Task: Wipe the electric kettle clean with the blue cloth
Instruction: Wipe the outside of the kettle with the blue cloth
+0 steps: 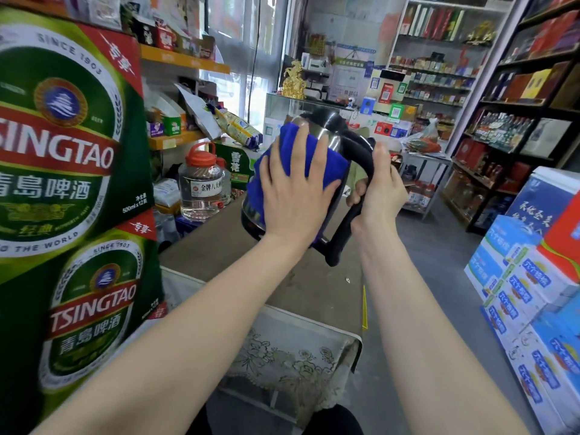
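Observation:
A steel electric kettle (326,136) with a black lid and black handle is held up in the air, tilted to the left, above a brown table. My right hand (378,186) is closed around the black handle (364,171). My left hand (295,186) lies flat with fingers spread on a blue cloth (326,171), pressing it against the kettle's side. The cloth covers most of the kettle's body; the base shows at the lower left.
Stacked green beer cartons (62,158) stand close on the left. A clear jug with a red cap (202,183) stands beyond the brown table (298,277). Blue and white boxes (527,293) are piled at the right. Shelves of goods line the back and the right wall.

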### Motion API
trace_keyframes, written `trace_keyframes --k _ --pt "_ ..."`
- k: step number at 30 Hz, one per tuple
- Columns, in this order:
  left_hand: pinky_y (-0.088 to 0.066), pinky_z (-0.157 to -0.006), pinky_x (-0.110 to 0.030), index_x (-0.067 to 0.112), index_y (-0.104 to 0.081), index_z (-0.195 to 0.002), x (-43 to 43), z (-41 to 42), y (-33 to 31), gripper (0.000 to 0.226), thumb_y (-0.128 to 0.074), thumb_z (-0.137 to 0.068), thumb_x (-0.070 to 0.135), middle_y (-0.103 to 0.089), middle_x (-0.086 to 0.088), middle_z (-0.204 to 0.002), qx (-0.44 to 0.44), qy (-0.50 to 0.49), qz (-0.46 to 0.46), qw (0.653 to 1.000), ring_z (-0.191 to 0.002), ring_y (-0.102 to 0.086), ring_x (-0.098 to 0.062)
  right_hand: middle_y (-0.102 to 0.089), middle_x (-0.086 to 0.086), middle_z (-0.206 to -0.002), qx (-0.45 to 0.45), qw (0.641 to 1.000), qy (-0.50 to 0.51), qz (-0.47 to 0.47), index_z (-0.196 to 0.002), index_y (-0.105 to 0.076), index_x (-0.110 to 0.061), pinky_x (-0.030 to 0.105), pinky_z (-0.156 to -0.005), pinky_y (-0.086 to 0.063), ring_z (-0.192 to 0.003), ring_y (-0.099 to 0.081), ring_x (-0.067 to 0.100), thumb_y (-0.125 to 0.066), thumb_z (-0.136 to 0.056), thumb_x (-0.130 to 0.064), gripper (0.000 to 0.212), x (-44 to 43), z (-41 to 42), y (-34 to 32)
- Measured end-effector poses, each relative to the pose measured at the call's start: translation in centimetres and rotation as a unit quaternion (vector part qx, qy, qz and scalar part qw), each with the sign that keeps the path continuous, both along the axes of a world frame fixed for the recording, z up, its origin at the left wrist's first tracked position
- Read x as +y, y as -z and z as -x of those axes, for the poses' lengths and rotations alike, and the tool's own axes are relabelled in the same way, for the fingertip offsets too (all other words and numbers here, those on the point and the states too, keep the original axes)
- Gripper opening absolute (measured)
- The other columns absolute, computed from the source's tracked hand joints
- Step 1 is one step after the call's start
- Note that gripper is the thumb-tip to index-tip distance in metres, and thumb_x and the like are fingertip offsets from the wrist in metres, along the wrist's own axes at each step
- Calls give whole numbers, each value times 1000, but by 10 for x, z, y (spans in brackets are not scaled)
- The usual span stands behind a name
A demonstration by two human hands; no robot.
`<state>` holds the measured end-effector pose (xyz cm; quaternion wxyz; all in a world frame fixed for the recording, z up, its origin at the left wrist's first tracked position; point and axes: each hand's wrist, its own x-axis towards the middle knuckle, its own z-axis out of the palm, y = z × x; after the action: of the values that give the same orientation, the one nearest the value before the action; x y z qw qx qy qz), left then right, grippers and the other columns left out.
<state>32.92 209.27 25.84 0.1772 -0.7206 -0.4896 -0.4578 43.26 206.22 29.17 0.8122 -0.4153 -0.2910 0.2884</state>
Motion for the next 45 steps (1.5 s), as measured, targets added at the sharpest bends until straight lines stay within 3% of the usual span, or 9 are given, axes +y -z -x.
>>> trace_keyframes --k 8,16,21,25,32,35,38,41,45 --pt "-46 -100 -50 26 -28 -150 8 20 -9 65 -31 -95 60 -33 -3 -157 -176 84 88 977 -130 -48 -30 -42 -1 -49 50 999 8 15 -88 -67 -17 28 -41 -31 -41 -36 14 -74 -87 -49 33 -3 -5 2" --pt "-33 -107 -63 22 -27 -151 -3 5 11 65 -38 -94 52 -26 -13 -160 88 -13 -15 996 -141 -29 -48 -44 -1 -53 101 995 -2 21 -91 -67 -14 27 -42 -32 -42 -38 12 -73 -88 -45 32 -2 1 5" --pt "-41 -104 -49 24 -29 -149 7 15 -6 64 -37 -94 56 -29 -5 -158 -62 68 34 995 -135 -40 -34 -43 -2 -48 25 999 -11 26 -81 -62 -16 28 -39 -31 -40 -36 13 -72 -90 -45 33 -4 -3 -2" --pt "-43 -102 -45 24 -34 -145 19 29 -9 60 -31 -97 59 -44 -1 -146 -255 169 148 940 -125 -51 -22 -42 0 -50 20 999 -25 34 -80 -64 -18 27 -40 -31 -39 -36 14 -74 -88 -46 31 -6 -16 -8" --pt "-46 -83 -38 24 -55 -122 50 55 -4 70 -24 -87 76 -64 -6 -101 -341 227 419 811 -89 -60 -28 -45 -2 -51 59 995 -34 67 -87 -64 -16 22 -36 -32 -38 -35 10 -75 -86 -49 34 -1 -43 -24" --pt "-43 -82 -38 21 -57 -113 48 48 6 60 -23 -94 67 -63 -7 -100 -318 165 368 858 -96 -61 -31 -48 0 -54 53 996 29 58 -84 -63 -14 26 -42 -36 -44 -40 13 -76 -84 -52 40 4 -39 -23" --pt "-37 -107 -44 18 -43 -140 29 27 21 56 -27 -100 54 -50 -8 -142 -298 151 233 913 -131 -46 -28 -61 3 -72 38 995 85 44 -82 -69 -14 36 -61 -47 -63 -54 19 -75 -75 -64 51 13 -26 -16" --pt "-26 -116 -49 12 -25 -152 17 3 35 59 -37 -102 42 -26 -12 -158 -266 138 177 937 -145 -26 -32 -68 1 -80 32 992 114 32 -81 -68 -17 36 -65 -52 -69 -61 20 -71 -83 -61 45 15 -10 -14" --pt "-25 -116 -57 7 -28 -150 16 -18 47 61 -48 -99 33 -27 -20 -156 -248 95 144 953 -144 -24 -42 -72 -2 -85 2 990 140 30 -79 -65 -20 39 -81 -59 -87 -70 21 -72 -85 -56 37 15 0 -10"
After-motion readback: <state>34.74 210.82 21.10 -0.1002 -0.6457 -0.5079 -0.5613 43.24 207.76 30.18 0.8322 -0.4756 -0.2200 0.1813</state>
